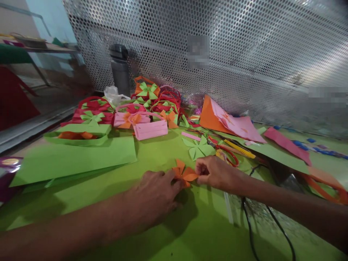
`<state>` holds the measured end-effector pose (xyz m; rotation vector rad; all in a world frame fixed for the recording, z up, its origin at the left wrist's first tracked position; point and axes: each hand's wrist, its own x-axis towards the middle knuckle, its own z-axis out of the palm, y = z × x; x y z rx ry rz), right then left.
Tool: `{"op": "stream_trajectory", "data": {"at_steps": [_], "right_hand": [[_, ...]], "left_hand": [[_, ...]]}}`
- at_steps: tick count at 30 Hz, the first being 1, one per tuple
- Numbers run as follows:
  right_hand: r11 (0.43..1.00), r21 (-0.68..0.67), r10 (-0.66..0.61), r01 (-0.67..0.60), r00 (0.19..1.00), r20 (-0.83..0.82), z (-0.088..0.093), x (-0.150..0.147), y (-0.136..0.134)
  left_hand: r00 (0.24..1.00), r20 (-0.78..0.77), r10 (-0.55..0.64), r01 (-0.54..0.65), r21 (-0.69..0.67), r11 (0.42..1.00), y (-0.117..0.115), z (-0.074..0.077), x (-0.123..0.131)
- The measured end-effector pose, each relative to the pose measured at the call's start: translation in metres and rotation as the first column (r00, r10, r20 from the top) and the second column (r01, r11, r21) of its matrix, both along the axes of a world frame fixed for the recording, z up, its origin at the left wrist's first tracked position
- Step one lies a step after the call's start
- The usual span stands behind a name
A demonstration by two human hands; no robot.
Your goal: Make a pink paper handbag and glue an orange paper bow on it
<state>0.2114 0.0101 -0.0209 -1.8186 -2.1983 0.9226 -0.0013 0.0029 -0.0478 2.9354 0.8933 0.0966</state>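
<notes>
Orange paper flower (187, 174) toward six o'clock on a green surface (157, 154); the left hand (157, 190) pinches its nine o'clock edge, the right hand (217, 172) its three o'clock petal tip; a green paper flower (199, 149) lies at its one o'clock. Light fingertips should avoid creasing petals

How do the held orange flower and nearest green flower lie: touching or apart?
Apart: the head view shows a strip of table between the orange flower and the green flower.

No lettering can be read; the pale yellow oval mark (11, 161) on the glossy purple object (6, 183) at the left edge is too blurred.
</notes>
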Motion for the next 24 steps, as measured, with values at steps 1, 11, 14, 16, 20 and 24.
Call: {"op": "stream_trajectory", "data": {"at_steps": [1,11,14,16,20,24], "right_hand": [[1.000,-0.016,-0.015,0.014,0.999,-0.052,-0.001,0.001,0.000],[0.939,-0.340,-0.104,-0.054,0.897,-0.430,-0.001,-0.005,0.011],[0.928,-0.365,-0.108,-0.078,0.880,-0.463,-0.004,-0.003,0.016],[0.922,-0.375,-0.103,-0.096,0.873,-0.477,-0.006,-0.003,0.018],[0.903,-0.406,-0.091,-0.140,0.861,-0.500,-0.008,-0.004,0.022],[0.880,-0.432,-0.049,-0.197,0.868,-0.495,-0.009,-0.005,0.026]], "left_hand": [[1.000,-0.002,0.001,-0.001,-0.004,1.000,0.000,0.000,0.000],[1.000,-0.008,-0.012,0.012,0.005,1.000,-0.001,0.001,-0.001],[1.000,-0.024,0.003,-0.004,-0.013,1.000,-0.002,0.004,0.000],[0.999,-0.031,0.012,-0.012,-0.027,1.000,-0.002,0.006,0.001],[0.999,-0.040,0.001,-0.003,-0.042,0.999,-0.002,0.011,0.001],[0.998,-0.057,-0.016,0.013,-0.052,0.999,-0.002,0.013,0.000]]}}
